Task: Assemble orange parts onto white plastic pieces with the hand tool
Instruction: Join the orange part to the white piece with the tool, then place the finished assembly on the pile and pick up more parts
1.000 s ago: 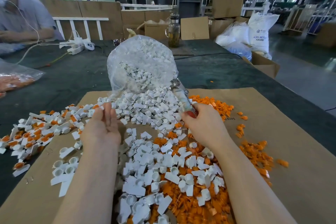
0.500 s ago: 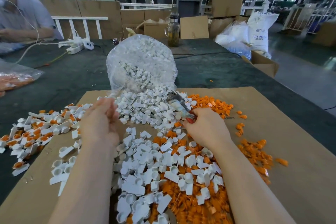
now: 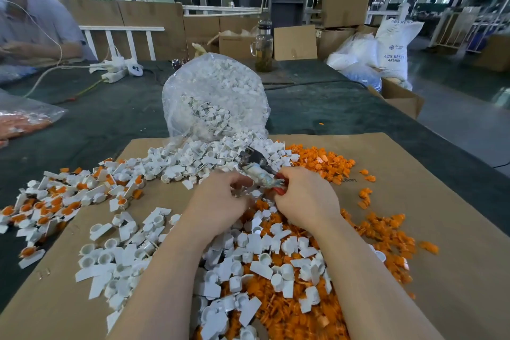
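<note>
A cardboard sheet [image 3: 414, 201] lies on the table [image 3: 82, 124]. A bag [image 3: 215, 96] sits at its far edge; loose pieces [image 3: 265, 257] lie before it, apparently assembled ones [image 3: 55, 201] left, a bottle [image 3: 263, 47] behind.

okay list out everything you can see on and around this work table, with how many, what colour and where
white pieces: many, white, heaped mid-cardboard
orange parts: many, orange, right half of cardboard
assembled pieces: many, white with orange, left edge
bag: one, clear, full of white pieces, behind the cardboard
cardboard: one sheet, brown, over the table
table: one, dark green
hand tool: one, metal with red handles, centre
orange bag: one, clear, far left
power strip: one, white, back left
jar: one, glass, back centre
sack: one, white, back right
other person: one, back left
left hand: fingers curled by the tool, blurred
right hand: grips the tool's handles
</note>
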A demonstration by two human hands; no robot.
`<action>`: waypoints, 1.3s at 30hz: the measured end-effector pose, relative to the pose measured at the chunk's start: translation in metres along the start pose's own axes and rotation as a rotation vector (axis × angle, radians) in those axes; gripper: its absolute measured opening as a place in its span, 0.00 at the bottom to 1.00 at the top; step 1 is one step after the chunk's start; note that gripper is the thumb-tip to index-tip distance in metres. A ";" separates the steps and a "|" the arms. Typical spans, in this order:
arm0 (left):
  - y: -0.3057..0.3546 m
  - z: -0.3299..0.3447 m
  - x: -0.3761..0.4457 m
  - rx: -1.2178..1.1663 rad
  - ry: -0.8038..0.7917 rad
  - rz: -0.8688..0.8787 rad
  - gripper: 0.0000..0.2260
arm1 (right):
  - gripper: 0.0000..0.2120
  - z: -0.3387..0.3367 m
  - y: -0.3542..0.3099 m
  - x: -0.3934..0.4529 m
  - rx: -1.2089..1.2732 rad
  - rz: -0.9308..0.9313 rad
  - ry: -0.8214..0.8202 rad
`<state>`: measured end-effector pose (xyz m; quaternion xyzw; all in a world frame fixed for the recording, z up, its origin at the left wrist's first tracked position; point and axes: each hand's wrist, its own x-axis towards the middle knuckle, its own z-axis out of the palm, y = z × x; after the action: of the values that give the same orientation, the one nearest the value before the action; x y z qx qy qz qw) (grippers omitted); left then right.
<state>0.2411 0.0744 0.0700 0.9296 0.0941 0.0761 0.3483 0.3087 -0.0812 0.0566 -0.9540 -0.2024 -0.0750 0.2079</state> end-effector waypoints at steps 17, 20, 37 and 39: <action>-0.001 0.006 0.002 0.141 0.090 -0.039 0.07 | 0.14 -0.004 -0.002 0.002 0.102 0.074 0.085; -0.001 0.005 0.002 0.120 0.112 -0.026 0.06 | 0.13 -0.008 -0.002 0.001 0.215 0.088 0.102; 0.003 0.008 0.001 0.118 0.009 0.133 0.13 | 0.08 -0.011 -0.002 0.001 0.320 0.056 0.184; 0.004 0.009 0.002 0.051 0.010 0.062 0.12 | 0.09 -0.012 -0.003 0.001 0.332 0.044 0.179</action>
<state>0.2449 0.0665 0.0661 0.9402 0.0687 0.0892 0.3214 0.3080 -0.0832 0.0684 -0.9003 -0.1716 -0.1205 0.3815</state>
